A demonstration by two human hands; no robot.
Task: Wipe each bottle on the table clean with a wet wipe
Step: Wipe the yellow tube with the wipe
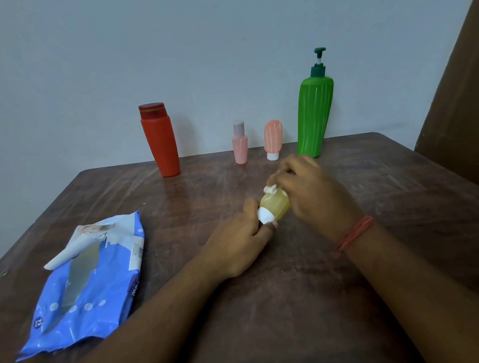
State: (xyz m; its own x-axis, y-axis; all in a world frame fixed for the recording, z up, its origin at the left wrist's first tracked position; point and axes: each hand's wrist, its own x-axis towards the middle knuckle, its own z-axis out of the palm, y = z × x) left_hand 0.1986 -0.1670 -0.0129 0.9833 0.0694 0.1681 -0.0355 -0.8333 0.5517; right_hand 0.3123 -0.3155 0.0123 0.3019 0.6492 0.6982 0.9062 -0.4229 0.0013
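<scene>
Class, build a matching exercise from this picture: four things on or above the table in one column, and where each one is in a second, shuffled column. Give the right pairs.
1. yellow bottle
2. green pump bottle
3. wipes pack
4. red bottle

a. lying flat, near left
b. standing, far left of the row
c. held in both hands
d. standing, far right of the row

Pairs: 1-c, 2-d, 3-a, 4-b
</scene>
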